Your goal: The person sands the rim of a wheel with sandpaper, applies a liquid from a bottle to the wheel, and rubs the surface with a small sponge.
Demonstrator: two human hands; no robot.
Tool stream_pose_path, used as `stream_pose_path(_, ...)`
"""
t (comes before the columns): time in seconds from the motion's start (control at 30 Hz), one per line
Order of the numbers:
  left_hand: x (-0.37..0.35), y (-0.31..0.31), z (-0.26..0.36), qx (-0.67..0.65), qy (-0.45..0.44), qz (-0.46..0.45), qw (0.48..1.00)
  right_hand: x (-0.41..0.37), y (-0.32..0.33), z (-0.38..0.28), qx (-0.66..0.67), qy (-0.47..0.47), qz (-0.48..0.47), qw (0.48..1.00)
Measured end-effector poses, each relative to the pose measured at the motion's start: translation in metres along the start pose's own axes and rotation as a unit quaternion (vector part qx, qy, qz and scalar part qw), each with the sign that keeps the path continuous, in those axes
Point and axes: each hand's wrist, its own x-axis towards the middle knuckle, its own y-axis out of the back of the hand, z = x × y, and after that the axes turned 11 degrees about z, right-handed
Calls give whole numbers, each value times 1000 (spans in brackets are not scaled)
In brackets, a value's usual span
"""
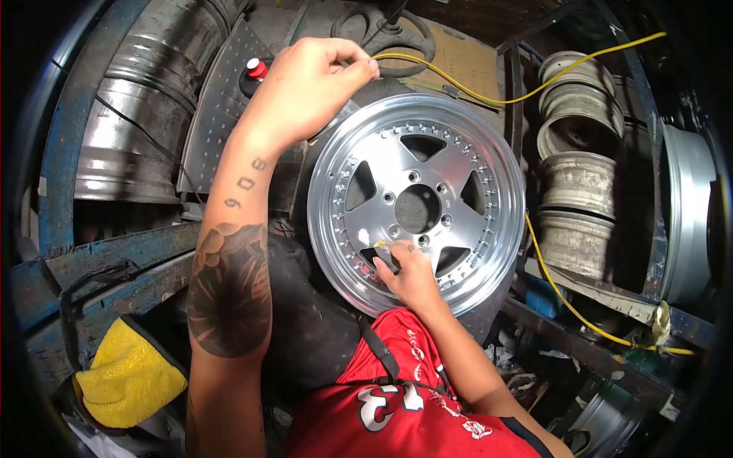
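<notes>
A polished silver alloy wheel [368, 222] with small bolts round its face rests tilted in front of me on a black tyre. Over its upper left, my left hand [324, 76] is raised, thumb and fingers pinched at a yellow cord [458, 93] that runs off to the right. At the wheel's lower spokes is my right hand [412, 271], its fingers bent toward the metal. A tiny yellowish thing [379, 243] shows at its fingertips, too small to name.
Worn rims [576, 183] are stacked on a rack at right, with a silver rim [687, 214] beyond. Large metal barrels [134, 130] stand at left. A yellow cloth [130, 374] hangs lower left. Behind are a red-capped bottle [256, 70] and a dark handwheel [389, 30].
</notes>
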Motion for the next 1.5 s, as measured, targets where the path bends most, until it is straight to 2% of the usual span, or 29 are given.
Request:
stream_pose_path(0.07, 1, 0, 0, 16, 14, 4, 1000, 2, -10, 1, -38, 58, -8, 998)
stream_pose_path(0.17, 0, 6, 8, 46, 45, -15, 998, 8, -21, -6, -100, 82, -21, 991)
stream_pose_path(0.27, -2, 2, 5, 7, 40, -14, 999, 6, -24, 0, -214, 123, -101, 964)
stream_pose_path(0.4, -4, -2, 2, 15, -24, -12, 1000, 12, -29, 0, -192, 107, -76, 973)
stream_pose_path(0.5, -9, -4, 9, -6, 29, -34, 999, 2, -28, -3, -217, 93, -102, 966)
stream_pose_path(0.53, -8, -5, 5, 1, -6, -26, 1000, 4, -29, -1, -195, 75, -115, 971)
stream_pose_path(0.67, -7, 2, 8, 18, 7, -22, 1000, -1, -38, 10, -185, 94, -72, 976)
stream_pose_path(0.77, -3, 11, -1, -25, 23, 3, 999, 9, -28, -3, -217, 61, -152, 962)
stream_pose_path(0.87, -1, 18, -1, -34, 47, 48, 997, 4, -36, 5, -200, 94, -84, 972)
stream_pose_path(1.0, -3, 20, 2, -67, 87, 81, 991, 9, -17, -6, -205, 68, -143, 966)
stream_pose_path(1.1, 2, 21, -2, -102, 112, 75, 986, 27, -15, -9, -210, 35, -62, 975)
stream_pose_path(1.13, 1, 22, 3, -88, 100, 79, 988, 26, -18, -3, -212, 58, -69, 973)
stream_pose_path(1.27, -2, 16, 6, -76, 93, 87, 989, 24, -18, 1, -235, 16, -142, 961)
stream_pose_path(1.37, -1, 13, 10, -67, 85, 86, 990, 11, -30, 19, -208, 71, -69, 973)
stream_pose_path(1.4, 0, 16, 13, -60, 116, 65, 989, 12, -26, 15, -182, 89, -44, 978)
stream_pose_path(1.5, -3, 6, 5, -71, 26, 61, 995, 24, -19, 3, -234, 41, -130, 963)
